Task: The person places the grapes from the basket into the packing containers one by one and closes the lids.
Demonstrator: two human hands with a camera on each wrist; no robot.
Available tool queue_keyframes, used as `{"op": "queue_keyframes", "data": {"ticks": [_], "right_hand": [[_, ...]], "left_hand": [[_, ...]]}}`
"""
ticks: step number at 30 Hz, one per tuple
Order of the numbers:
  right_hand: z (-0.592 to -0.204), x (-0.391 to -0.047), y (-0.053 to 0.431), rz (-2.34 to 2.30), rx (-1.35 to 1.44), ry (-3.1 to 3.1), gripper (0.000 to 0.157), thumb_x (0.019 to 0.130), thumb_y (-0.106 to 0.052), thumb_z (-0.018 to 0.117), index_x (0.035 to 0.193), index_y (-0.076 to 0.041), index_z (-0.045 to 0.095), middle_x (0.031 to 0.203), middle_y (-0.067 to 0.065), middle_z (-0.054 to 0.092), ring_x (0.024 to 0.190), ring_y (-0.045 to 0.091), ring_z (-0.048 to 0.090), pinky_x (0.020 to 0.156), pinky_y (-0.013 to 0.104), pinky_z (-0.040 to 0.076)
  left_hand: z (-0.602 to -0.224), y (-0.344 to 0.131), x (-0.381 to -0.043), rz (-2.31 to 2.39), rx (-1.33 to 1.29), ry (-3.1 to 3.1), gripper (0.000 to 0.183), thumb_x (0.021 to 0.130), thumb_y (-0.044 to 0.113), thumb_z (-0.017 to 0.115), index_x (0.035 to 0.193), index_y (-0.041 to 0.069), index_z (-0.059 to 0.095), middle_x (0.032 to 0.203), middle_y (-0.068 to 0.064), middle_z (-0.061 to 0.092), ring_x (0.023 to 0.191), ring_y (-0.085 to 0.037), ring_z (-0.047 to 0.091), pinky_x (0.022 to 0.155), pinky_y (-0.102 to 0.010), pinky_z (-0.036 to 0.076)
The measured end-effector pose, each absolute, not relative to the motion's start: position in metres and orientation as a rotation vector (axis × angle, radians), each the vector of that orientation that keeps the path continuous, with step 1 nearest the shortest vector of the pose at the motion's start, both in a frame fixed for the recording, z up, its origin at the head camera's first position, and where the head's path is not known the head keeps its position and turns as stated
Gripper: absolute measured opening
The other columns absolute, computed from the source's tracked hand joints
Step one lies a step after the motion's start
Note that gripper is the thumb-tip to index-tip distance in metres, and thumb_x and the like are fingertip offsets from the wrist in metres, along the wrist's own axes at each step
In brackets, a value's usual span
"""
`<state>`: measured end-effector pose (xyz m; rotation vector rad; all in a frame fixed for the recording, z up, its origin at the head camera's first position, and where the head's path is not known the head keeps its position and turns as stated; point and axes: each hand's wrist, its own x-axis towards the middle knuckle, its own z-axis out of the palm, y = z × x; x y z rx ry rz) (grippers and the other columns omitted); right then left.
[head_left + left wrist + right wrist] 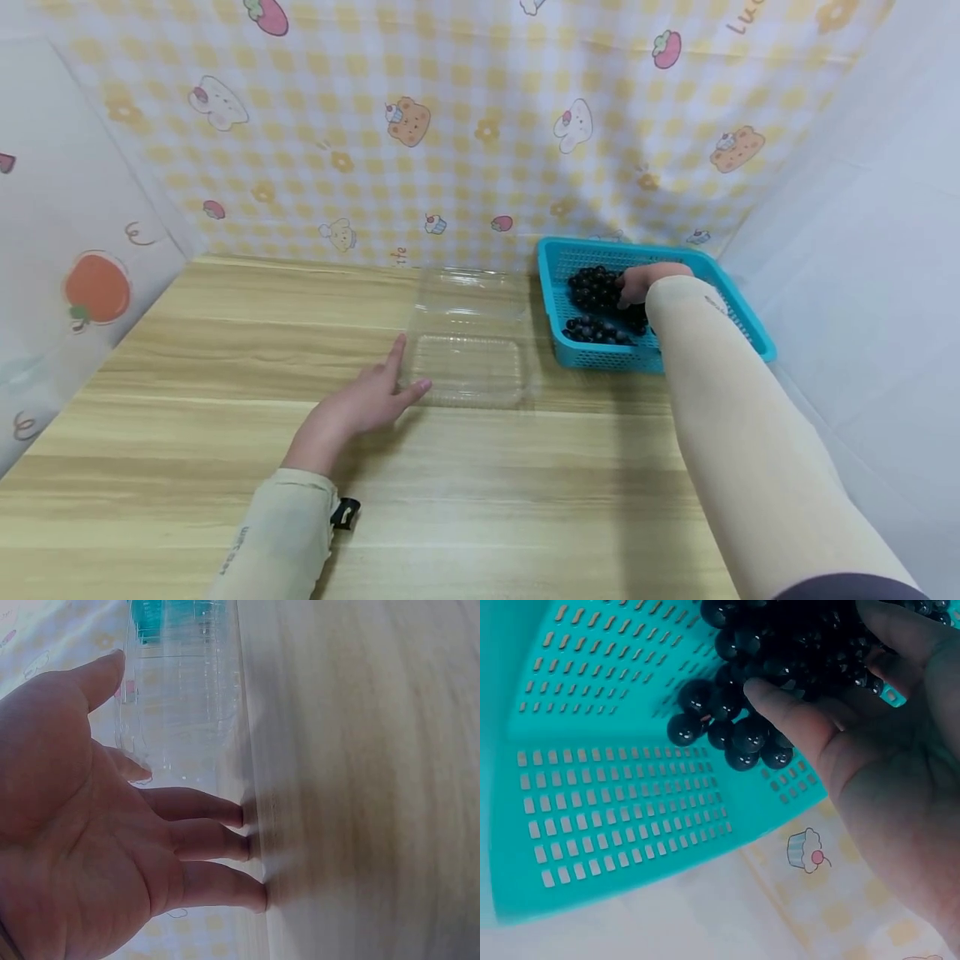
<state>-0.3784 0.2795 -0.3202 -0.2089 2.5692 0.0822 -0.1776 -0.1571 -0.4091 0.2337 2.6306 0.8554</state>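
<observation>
A clear plastic clamshell box lies with its lid laid back on the table. My left hand is at its left side, fingers spread, with the thumb and index finger right at the rim. In the left wrist view the other fingers rest their tips on the tabletop. On the right, my right hand reaches into a turquoise basket of dark grapes. Its thumb and fingers close around a bunch of grapes in the right wrist view; some fingertips are hidden among the grapes.
The wooden table meets a checked cloth with cartoon prints behind the box and basket. A white wall sheet stands close to the basket's right side, and another printed sheet lines the left.
</observation>
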Motion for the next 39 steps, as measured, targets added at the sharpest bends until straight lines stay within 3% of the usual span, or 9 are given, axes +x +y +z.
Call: {"op": "queue_keyframes", "data": {"ticks": [11, 17, 20, 27, 31, 34, 39], "right_hand": [[-0.328, -0.386, 0.280, 0.018, -0.190, 2.587, 0.066, 0.106, -0.026, 0.065, 0.163, -0.003, 0.040, 0.168, 0.033, 0.034, 0.154, 0.059, 0.030, 0.118, 0.070, 0.041], [-0.330, -0.385, 0.283, 0.034, -0.239, 2.663, 0.054, 0.103, -0.021, 0.070, 0.151, -0.002, 0.055, 0.155, 0.031, 0.053, 0.141, 0.053, 0.051, 0.107, 0.067, 0.051], [-0.333, -0.387, 0.284, 0.030, -0.248, 2.691, 0.051, 0.101, -0.018, 0.070, 0.148, -0.003, 0.057, 0.153, 0.029, 0.055, 0.137, 0.050, 0.054, 0.105, 0.065, 0.053], [-0.327, -0.388, 0.289, -0.083, -0.235, 2.653, 0.060, 0.100, -0.013, 0.072, 0.156, -0.005, 0.051, 0.163, 0.029, 0.044, 0.150, 0.054, 0.038, 0.115, 0.066, 0.046], [-0.322, -0.382, 0.287, -0.197, -0.065, 2.631, 0.065, 0.095, -0.007, 0.074, 0.156, -0.010, 0.052, 0.168, 0.030, 0.035, 0.147, 0.051, 0.040, 0.097, 0.052, 0.057], [-0.322, -0.380, 0.283, -0.244, 0.054, 2.622, 0.066, 0.093, -0.006, 0.073, 0.156, -0.012, 0.053, 0.170, 0.031, 0.028, 0.146, 0.048, 0.040, 0.084, 0.042, 0.056], [-0.322, -0.380, 0.279, -0.244, 0.122, 2.629, 0.071, 0.095, -0.012, 0.074, 0.159, -0.009, 0.045, 0.169, 0.035, 0.022, 0.149, 0.053, 0.034, 0.089, 0.047, 0.058]], "left_hand": [[-0.408, -0.157, -0.177, 0.839, 0.231, 2.639, 0.100, 0.108, 0.067, 0.040, 0.170, 0.010, -0.015, 0.169, -0.035, 0.026, 0.158, -0.058, 0.023, 0.128, -0.071, 0.022], [-0.407, -0.158, -0.176, 0.843, 0.230, 2.635, 0.099, 0.109, 0.066, 0.041, 0.170, 0.010, -0.014, 0.169, -0.035, 0.027, 0.158, -0.056, 0.026, 0.128, -0.070, 0.024], [-0.408, -0.158, -0.176, 0.842, 0.235, 2.633, 0.098, 0.110, 0.063, 0.042, 0.170, 0.009, -0.013, 0.169, -0.035, 0.028, 0.158, -0.055, 0.027, 0.128, -0.069, 0.025], [-0.406, -0.158, -0.175, 0.852, 0.238, 2.642, 0.097, 0.110, 0.061, 0.043, 0.171, 0.010, -0.012, 0.169, -0.034, 0.030, 0.158, -0.055, 0.026, 0.128, -0.069, 0.025], [-0.406, -0.157, -0.176, 0.848, 0.236, 2.640, 0.097, 0.110, 0.062, 0.043, 0.171, 0.011, -0.012, 0.169, -0.034, 0.030, 0.159, -0.056, 0.023, 0.128, -0.071, 0.024], [-0.407, -0.157, -0.175, 0.843, 0.235, 2.637, 0.097, 0.109, 0.063, 0.042, 0.171, 0.011, -0.012, 0.169, -0.034, 0.029, 0.158, -0.058, 0.022, 0.127, -0.072, 0.024], [-0.412, -0.157, -0.174, 0.839, 0.216, 2.637, 0.097, 0.109, 0.064, 0.042, 0.171, 0.013, -0.014, 0.170, -0.034, 0.026, 0.157, -0.061, 0.019, 0.126, -0.075, 0.023]]}}
